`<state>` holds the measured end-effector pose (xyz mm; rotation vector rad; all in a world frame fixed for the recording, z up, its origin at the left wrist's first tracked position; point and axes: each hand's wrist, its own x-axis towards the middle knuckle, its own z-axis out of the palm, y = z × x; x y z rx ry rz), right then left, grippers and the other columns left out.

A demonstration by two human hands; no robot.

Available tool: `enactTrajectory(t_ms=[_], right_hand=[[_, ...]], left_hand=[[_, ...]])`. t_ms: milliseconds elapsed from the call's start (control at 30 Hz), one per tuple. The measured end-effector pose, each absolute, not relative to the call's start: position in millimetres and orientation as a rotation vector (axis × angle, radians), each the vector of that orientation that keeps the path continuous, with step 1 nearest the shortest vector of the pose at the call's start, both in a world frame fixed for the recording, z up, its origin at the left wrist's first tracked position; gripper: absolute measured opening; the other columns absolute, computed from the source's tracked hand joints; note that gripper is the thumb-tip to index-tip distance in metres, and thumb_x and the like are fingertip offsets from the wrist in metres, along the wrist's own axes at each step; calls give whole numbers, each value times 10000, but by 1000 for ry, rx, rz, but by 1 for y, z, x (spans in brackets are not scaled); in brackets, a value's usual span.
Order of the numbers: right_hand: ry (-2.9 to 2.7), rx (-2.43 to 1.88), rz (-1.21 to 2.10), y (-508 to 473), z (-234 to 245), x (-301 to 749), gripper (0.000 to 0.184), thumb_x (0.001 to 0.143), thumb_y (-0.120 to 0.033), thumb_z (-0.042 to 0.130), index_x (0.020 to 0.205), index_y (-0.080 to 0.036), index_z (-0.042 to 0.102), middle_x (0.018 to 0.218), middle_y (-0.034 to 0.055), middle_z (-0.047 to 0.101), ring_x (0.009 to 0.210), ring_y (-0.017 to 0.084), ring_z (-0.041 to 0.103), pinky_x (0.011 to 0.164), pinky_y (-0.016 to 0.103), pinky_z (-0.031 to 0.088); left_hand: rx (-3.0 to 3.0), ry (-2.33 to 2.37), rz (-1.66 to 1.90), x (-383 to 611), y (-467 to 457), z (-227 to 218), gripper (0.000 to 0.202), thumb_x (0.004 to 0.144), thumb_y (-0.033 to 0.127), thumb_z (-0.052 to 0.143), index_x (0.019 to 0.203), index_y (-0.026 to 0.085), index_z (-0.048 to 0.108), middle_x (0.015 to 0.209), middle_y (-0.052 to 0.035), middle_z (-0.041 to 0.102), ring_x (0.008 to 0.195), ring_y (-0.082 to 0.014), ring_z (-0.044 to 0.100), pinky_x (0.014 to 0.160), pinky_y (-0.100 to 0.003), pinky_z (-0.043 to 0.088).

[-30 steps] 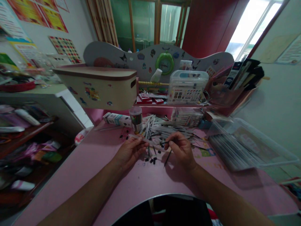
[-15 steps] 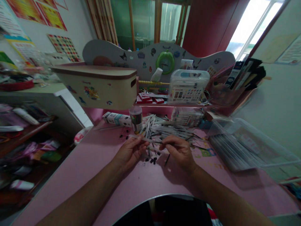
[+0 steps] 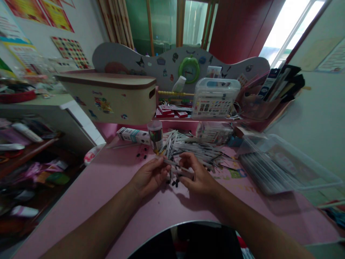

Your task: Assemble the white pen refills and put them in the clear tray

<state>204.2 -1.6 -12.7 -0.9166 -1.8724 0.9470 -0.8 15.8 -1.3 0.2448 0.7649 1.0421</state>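
Note:
My left hand (image 3: 150, 176) pinches a thin white pen barrel (image 3: 170, 162) just above the pink desk (image 3: 113, 180). Its far end meets the fingers of my right hand (image 3: 197, 175), which are closed on the same barrel; the two hands almost touch. Small black caps (image 3: 174, 182) lie scattered on the desk under and between the hands. Right behind the hands is a heap of white pen barrels and dark refills (image 3: 194, 148).
A small round jar (image 3: 155, 135) and a flat carton (image 3: 132, 135) stand behind the left hand. A clear plastic bin with pens (image 3: 272, 165) sits at right. A cream wooden box (image 3: 110, 97) and a clear lidded case (image 3: 215, 99) stand on the shelf behind.
My right hand moved left toward my left hand and closed on the barrel. The dark refill it held a second ago no longer shows.

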Motion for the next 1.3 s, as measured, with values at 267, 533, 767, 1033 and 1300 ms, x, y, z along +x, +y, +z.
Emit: enactTrajectory(t_ms=[267, 533, 767, 1033, 1300], right_hand=[[-2211, -1156, 419, -2, -16, 205, 125, 820, -62, 592, 790, -184, 591, 929, 37, 541, 893, 182, 500, 787, 316, 386], [-2383, -1304, 286, -5, -12, 201, 86, 865, -150, 669, 792, -175, 630, 906, 37, 566, 904, 189, 488, 791, 332, 360], [-2220, -1252, 414, -5, -10, 202, 98, 821, -88, 603, 777, -176, 594, 876, 38, 574, 861, 179, 518, 777, 320, 383], [-1540, -1111, 1095, 10, -16, 209, 38, 784, -223, 613, 814, -206, 599, 722, -17, 583, 672, 144, 547, 640, 277, 416], [-1520, -1063, 1074, 9, -13, 204, 66, 736, -231, 654, 790, -201, 632, 739, -3, 634, 694, 144, 561, 654, 275, 434]], left_hand=[[39, 756, 1122, -5, 21, 11, 270, 1033, 153, 422, 869, 124, 634, 639, -34, 695, 489, -107, 684, 427, -141, 561], [140, 803, 1156, -2, 18, 8, 250, 1003, 84, 435, 860, 111, 639, 645, -53, 697, 500, -127, 696, 424, -155, 560], [348, 806, 1130, 0, 16, 0, 193, 960, 21, 489, 884, 110, 642, 718, -72, 732, 606, -154, 748, 512, -183, 607], [455, 828, 1136, 2, 16, -7, 151, 939, 14, 529, 914, 108, 644, 774, -86, 752, 674, -160, 764, 565, -195, 626], [497, 789, 1126, 5, 15, -11, 132, 907, 9, 579, 939, 111, 657, 821, -98, 768, 700, -168, 771, 585, -195, 633]])
